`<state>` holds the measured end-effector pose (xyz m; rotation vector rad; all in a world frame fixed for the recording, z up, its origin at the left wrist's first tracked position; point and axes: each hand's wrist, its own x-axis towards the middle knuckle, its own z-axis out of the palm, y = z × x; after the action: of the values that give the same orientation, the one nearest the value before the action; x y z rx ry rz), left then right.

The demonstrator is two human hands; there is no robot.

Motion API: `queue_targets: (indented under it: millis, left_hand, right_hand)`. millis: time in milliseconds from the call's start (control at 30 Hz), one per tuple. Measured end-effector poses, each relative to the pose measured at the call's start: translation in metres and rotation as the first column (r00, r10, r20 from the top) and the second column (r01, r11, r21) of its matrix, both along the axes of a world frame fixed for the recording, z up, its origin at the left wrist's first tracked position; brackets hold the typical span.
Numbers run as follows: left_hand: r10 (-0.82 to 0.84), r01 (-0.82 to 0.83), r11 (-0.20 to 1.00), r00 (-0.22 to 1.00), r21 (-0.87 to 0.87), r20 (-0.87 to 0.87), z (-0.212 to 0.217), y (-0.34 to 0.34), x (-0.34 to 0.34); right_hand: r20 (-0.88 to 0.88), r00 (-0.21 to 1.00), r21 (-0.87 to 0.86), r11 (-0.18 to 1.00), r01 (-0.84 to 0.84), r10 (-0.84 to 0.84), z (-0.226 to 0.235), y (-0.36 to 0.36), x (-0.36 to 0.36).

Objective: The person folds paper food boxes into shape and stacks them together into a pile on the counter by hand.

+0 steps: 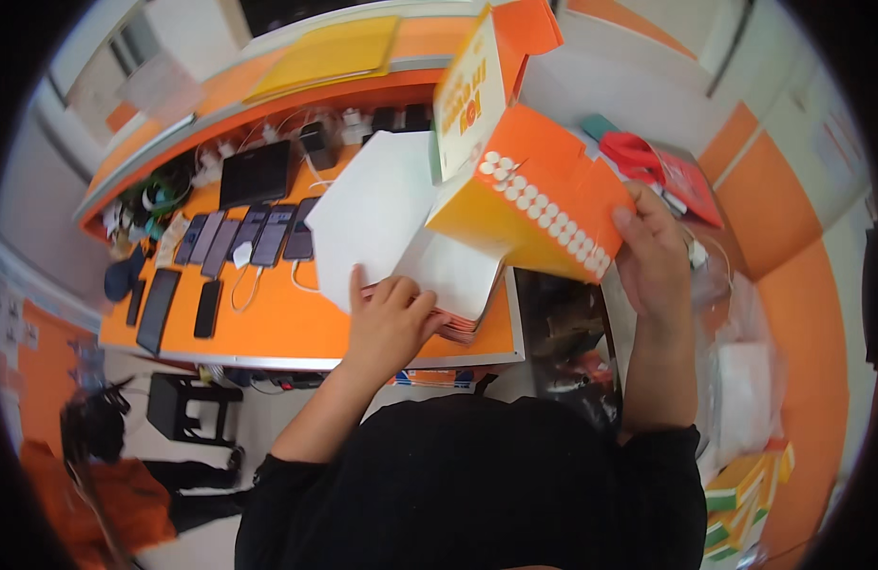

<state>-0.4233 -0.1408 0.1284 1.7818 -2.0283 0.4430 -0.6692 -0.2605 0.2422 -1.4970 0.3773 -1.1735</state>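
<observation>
Right hand (654, 255): grasping the right edge of an orange-and-yellow carton (564, 157), thumb on the near face. Carton partly opened out, flaps standing at odd angles, rows of white dots along one orange panel. It is tilted, ahead of the torso, left of the right hand and up and to the right of the left hand. Its lower edge overlaps the white sheets in view; cannot tell whether they touch.

Left hand (391, 318): unclenched, fingers spread and slightly bent, resting on the near edge of a stack of white sheets (372, 204) with reddish edges. Cannot tell whether the thumb pinches any layer.

Stack lies at the right end of an orange desk (268, 328). Left of it, a row of phones (273, 236), white cables among them; nearer the front edge, a lone black phone (207, 309). Behind the row, a dark flat device (256, 175). Yellow folder (327, 59) on the ledge above. Beyond the right hand, a red bundle (633, 157). Lower left: black stool (184, 407), another person in an orange top (125, 499).
</observation>
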Motion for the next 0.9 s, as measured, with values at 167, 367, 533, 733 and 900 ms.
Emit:
queue_targets:
  millis: [167, 367, 533, 733, 900]
  left_hand:
    - [-0.024, 0.021, 0.993, 0.999, -0.115, -0.031, -0.012, -0.004, -0.010]
    - [-0.013, 0.006, 0.989, 0.999, -0.147, -0.047, -0.014, -0.003, -0.008]
    - [-0.078, 0.064, 0.980, 0.995, -0.190, -0.065, -0.014, -0.002, -0.010]
    - [-0.222, 0.191, 0.962, 0.964, -0.197, -0.144, -0.018, 0.001, -0.011]
    - [-0.194, 0.134, 0.930, 0.970, -0.341, -0.148, -0.022, 0.001, -0.022]
  right_hand:
    - [0.025, 1.000, -0.033, 0.999, -0.015, 0.016, 0.014, -0.007, 0.031]
    - [-0.060, 0.972, -0.316, 0.928, 0.197, -0.226, -0.001, -0.004, 0.065]
    - [-0.210, 0.850, -0.714, 0.670, 0.203, -0.482, -0.056, -0.010, 0.081]
    - [0.002, 0.919, -0.938, 0.318, 0.139, -0.393, -0.099, -0.012, 0.083]
    - [0.011, 0.897, -0.935, 0.314, 0.166, -0.442, -0.102, -0.010, 0.088]
